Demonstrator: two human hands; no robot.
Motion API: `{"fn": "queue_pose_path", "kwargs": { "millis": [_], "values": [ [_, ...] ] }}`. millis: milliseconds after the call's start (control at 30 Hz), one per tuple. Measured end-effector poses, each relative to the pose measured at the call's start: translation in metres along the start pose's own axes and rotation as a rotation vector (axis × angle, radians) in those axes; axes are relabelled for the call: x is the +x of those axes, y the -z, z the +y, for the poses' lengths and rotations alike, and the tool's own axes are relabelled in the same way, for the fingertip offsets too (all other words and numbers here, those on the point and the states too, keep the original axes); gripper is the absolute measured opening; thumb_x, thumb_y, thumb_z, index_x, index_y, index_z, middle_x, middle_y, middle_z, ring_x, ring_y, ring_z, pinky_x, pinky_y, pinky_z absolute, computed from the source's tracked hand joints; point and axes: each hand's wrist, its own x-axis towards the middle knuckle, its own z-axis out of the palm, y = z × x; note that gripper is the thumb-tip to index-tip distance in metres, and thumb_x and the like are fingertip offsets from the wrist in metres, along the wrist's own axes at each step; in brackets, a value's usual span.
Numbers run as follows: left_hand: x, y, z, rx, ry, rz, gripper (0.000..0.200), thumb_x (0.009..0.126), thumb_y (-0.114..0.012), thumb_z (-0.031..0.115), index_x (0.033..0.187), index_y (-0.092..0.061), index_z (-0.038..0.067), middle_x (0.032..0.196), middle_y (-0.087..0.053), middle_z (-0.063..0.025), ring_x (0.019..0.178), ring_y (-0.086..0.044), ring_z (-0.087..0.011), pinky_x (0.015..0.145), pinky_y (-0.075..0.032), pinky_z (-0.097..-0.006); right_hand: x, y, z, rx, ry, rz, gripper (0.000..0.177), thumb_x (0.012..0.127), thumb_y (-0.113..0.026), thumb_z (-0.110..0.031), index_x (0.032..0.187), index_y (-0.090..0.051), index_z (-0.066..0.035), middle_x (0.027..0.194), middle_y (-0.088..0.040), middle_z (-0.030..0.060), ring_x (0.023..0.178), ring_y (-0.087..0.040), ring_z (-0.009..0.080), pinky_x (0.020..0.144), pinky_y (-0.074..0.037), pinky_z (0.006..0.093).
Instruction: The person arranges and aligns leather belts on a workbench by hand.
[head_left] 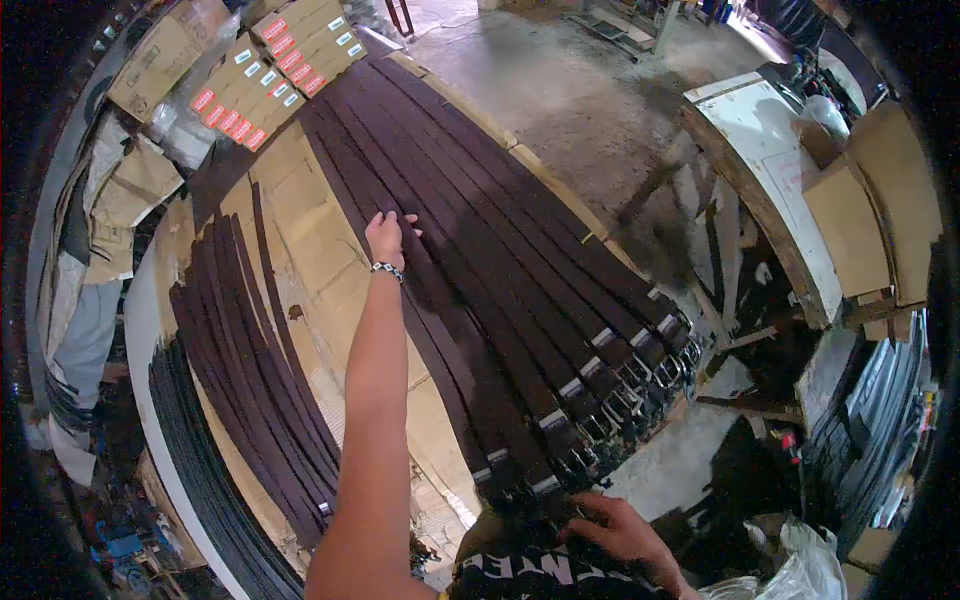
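Note:
Long dark brown straps lie side by side across the cardboard-covered table, with metal buckles bunched at their near right ends. My left hand, a beaded bracelet at its wrist, reaches over the left edge of these straps; its fingers are curled around a strap there. Near the bottom, my right hand is beside the buckle ends, close to my dark shirt, its fingers bent and apart with nothing visible between them. More loose brown straps lie to the left.
Stacked boxes with red and white labels stand at the table's far end. Black strips run along the left edge. A white-topped table at the right bears open cardboard boxes. Plastic wrapping is at the lower right.

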Motion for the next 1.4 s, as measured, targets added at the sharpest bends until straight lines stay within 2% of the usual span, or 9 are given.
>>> {"fn": "queue_pose_path", "kwargs": {
  "millis": [133,233,533,767,800,967,1200,1300,1400],
  "values": [
    [0.053,0.002,-0.013,0.116,-0.150,0.005,0.019,0.097,-0.048,0.010,0.091,-0.058,-0.005,0.083,-0.070,-0.0154,0.059,-0.067,-0.0235,0.058,-0.053,-0.0345,-0.012,0.001,-0.024,0.117,-0.146,0.021,0.036,0.093,-0.066,-0.016,0.124,-0.060,0.001,0.095,-0.073,0.0114,0.085,-0.064,0.0129,0.077,-0.051,0.0305],
    [0.073,0.001,-0.018,0.220,-0.284,0.089,0.024,0.095,-0.052,0.010,0.097,-0.063,-0.011,0.085,-0.070,-0.0170,0.066,-0.071,-0.0234,0.063,-0.053,-0.0343,-0.009,0.006,-0.034,-0.040,-0.284,-0.064,0.045,0.096,-0.062,-0.024,0.138,-0.053,-0.010,0.129,-0.060,0.0190,0.120,-0.058,0.0277,0.096,-0.047,0.0401],
    [0.109,0.027,-0.030,0.565,-0.373,0.220,0.048,0.090,-0.059,0.015,0.129,-0.054,-0.011,0.125,-0.063,-0.0259,0.117,-0.061,-0.0299,0.100,-0.044,-0.0351,0.012,0.005,-0.071,0.048,-0.153,-0.103,0.042,0.096,-0.061,-0.022,0.132,-0.056,-0.002,0.110,-0.068,0.0139,0.096,-0.065,0.0232,0.085,-0.050,0.0372],
    [0.128,0.024,-0.008,0.495,-0.147,0.173,0.041,0.089,-0.056,0.016,0.119,-0.059,-0.011,0.105,-0.070,-0.0229,0.100,-0.068,-0.0283,0.087,-0.049,-0.0395,0.022,0.004,-0.098,0.058,-0.254,-0.075,0.042,0.095,-0.064,-0.022,0.129,-0.057,0.001,0.101,-0.070,0.0138,0.089,-0.065,0.0174,0.079,-0.051,0.0339],
    [0.167,0.032,-0.046,0.627,-0.456,0.324,0.040,0.088,-0.056,0.023,0.111,-0.062,-0.010,0.101,-0.070,-0.0243,0.100,-0.067,-0.0365,0.086,-0.049,-0.0452,0.027,0.005,-0.091,-0.032,-0.219,-0.073,0.039,0.094,-0.065,-0.020,0.126,-0.058,0.001,0.098,-0.072,0.0130,0.086,-0.065,0.0152,0.076,-0.051,0.0321],
    [0.119,0.028,0.007,1.164,-0.376,0.209,0.058,0.090,-0.052,0.048,0.113,-0.064,-0.004,0.116,-0.064,-0.0271,0.110,-0.060,-0.0454,0.097,-0.047,-0.0489,0.028,-0.001,-0.061,-0.178,-0.181,0.016,0.037,0.092,-0.067,-0.017,0.124,-0.060,-0.001,0.091,-0.072,0.0108,0.076,-0.062,0.0126,0.068,-0.050,0.0299],
    [-0.091,0.054,-0.002,0.872,-0.454,0.054,0.039,0.096,-0.057,0.033,0.106,-0.065,-0.004,0.094,-0.070,-0.0229,0.086,-0.069,-0.0347,0.076,-0.051,-0.0413,0.031,-0.006,-0.041,-0.155,-0.170,0.083,0.040,0.092,-0.067,-0.014,0.128,-0.054,-0.002,0.095,-0.072,0.0107,0.081,-0.063,0.0117,0.072,-0.050,0.0294],
    [-0.207,0.064,-0.021,0.885,-0.220,-0.083,0.040,0.095,-0.060,0.034,0.082,-0.066,-0.003,0.063,-0.064,-0.0145,0.061,-0.066,-0.0281,0.055,-0.047,-0.0360,0.031,-0.011,-0.025,-0.034,-0.075,0.140,0.041,0.093,-0.067,-0.018,0.127,-0.056,0.000,0.104,-0.070,0.0160,0.094,-0.066,0.0193,0.081,-0.051,0.0333],
    [-0.251,0.060,-0.033,0.782,-0.006,-0.201,0.043,0.093,-0.061,0.037,0.084,-0.066,-0.004,0.073,-0.067,-0.0190,0.073,-0.068,-0.0329,0.064,-0.050,-0.0399,0.032,-0.011,-0.022,0.087,0.069,0.158,0.040,0.094,-0.064,-0.010,0.131,-0.052,0.001,0.103,-0.071,0.0128,0.094,-0.066,0.0170,0.082,-0.052,0.0305]
  ]
}}
